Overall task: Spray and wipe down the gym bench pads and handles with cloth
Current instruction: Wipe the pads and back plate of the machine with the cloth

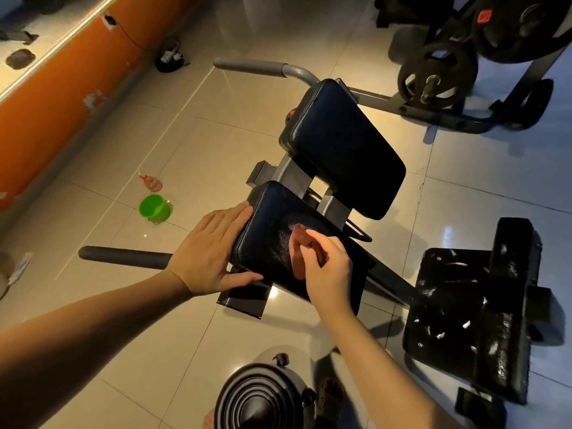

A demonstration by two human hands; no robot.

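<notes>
The right hand (325, 267) pinches a reddish cloth (298, 258) in curled fingers against the top of the near pad (266, 230). The left hand (213, 252) lies flat along the pad's left edge, fingers straight, bracing it. A good wipe probably calls for spreading the cloth flatter and overlapping strokes out to the seams. The far pad (343, 144) and the handles would follow. The spray bottle (151, 181) stands on the floor beside a green bucket (154, 208).
</notes>
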